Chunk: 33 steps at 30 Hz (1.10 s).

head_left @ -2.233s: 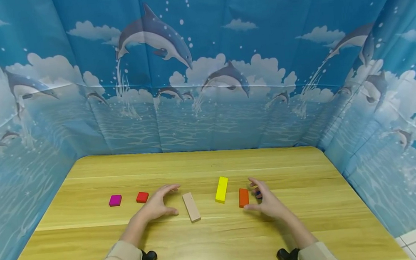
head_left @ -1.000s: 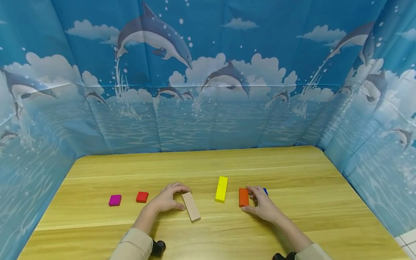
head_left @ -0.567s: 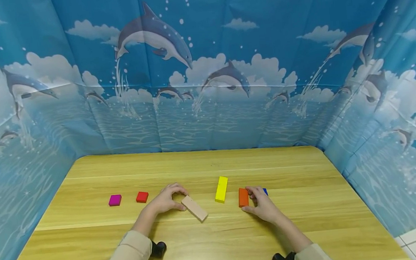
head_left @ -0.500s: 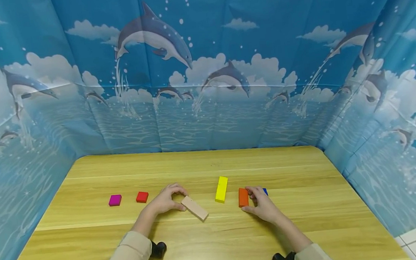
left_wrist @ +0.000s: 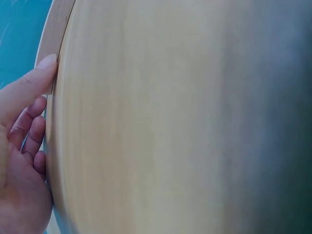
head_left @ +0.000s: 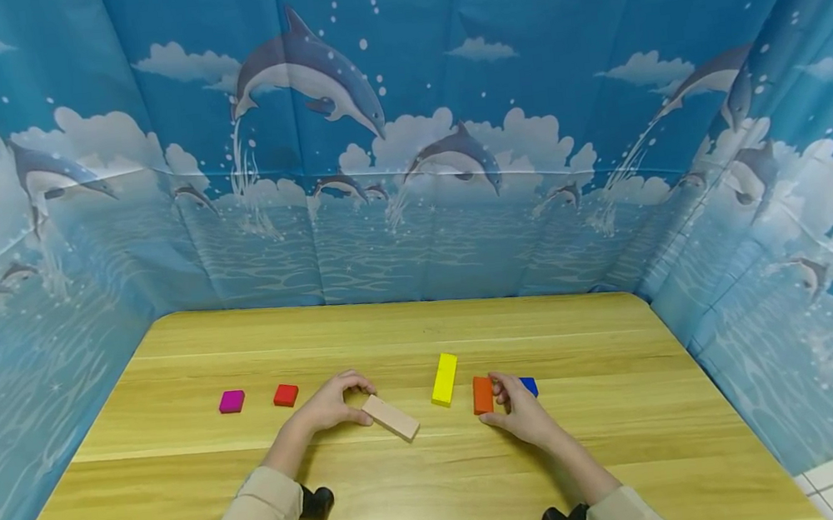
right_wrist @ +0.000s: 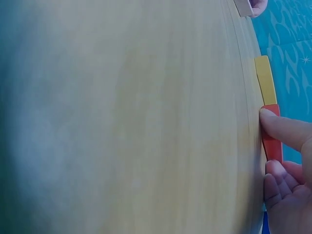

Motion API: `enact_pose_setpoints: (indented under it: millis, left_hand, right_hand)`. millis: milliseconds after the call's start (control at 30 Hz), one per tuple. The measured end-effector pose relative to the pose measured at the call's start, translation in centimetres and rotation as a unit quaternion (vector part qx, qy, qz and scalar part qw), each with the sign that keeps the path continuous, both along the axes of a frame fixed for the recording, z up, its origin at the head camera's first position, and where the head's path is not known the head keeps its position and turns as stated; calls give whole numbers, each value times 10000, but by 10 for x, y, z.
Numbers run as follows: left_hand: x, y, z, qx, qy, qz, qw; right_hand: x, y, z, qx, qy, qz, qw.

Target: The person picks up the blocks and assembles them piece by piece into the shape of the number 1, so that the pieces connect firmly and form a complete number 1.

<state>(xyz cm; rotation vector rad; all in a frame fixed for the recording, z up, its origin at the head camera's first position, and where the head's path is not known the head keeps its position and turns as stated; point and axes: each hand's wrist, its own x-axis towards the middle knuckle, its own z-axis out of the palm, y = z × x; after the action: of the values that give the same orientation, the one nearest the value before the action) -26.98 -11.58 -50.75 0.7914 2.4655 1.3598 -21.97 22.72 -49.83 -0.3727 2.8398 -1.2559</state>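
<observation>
My left hand [head_left: 334,403] pinches the far-left end of a plain wooden block [head_left: 391,418], which lies slanted on the table. In the left wrist view the thumb [left_wrist: 36,80] presses against the side of that wooden block [left_wrist: 54,31]. On the other side, my right hand [head_left: 519,412] holds an orange block [head_left: 482,395] between thumb and fingers; the right wrist view has the thumb on one end of this orange block [right_wrist: 272,134]. A yellow block [head_left: 444,379] lies between the two held blocks. Behind the right fingers a blue block [head_left: 529,385] is partly hidden.
A magenta square block [head_left: 231,402] and a red square block [head_left: 286,396] lie left of my left hand. All rest on a wood-grain table [head_left: 410,503]. A blue dolphin-printed curtain [head_left: 414,235] surrounds its back and sides.
My left hand has moved right and taken the wooden block, whose near end has swung right. My right hand has closed on the orange block, which has shifted slightly left; more of the blue block shows.
</observation>
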Motion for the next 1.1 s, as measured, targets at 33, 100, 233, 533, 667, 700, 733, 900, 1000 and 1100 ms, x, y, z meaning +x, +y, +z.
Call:
enact_pose_setpoints:
  millis: [33,100,233,533,667,700,733,900,1000,1100]
  left_hand:
    - [0,0,0,-4,15,-13,10000]
    - [1,-1,0,-20,-2,-19,10000]
    - [1,-1,1,20,-17,-47,10000]
    - [1,-1,1,60,-17,-76,10000]
    - [0,-1,0,49,7,-96,9999]
    - [0,-1,0,49,17,-99,9999]
    - [0,-1,-1,57,27,-105,9999]
    - [-1,-2,-1,122,60,-140,9998]
    - [-1,-2,-1,124,74,-132,9998]
    - [1,-3,0,150,96,-120,9998]
  right_hand:
    - [-1,0,0,-84,-46,-1,10000]
    - [-2,0,-2,-240,-137,-12,9996]
    - [-6,3,-5,-616,-329,-16,9976]
    - [-6,10,-4,-1012,-680,360,9919]
    - [-8,14,-4,-862,-678,496,9927]
    - [-8,14,-5,-840,-669,538,9928]
    - [-8,15,-5,-822,-652,566,9929]
    - [-9,15,-5,-881,-747,570,9917]
    - [-9,14,-4,-924,-838,492,9910]
    - [-7,12,1,-1042,-935,448,9891]
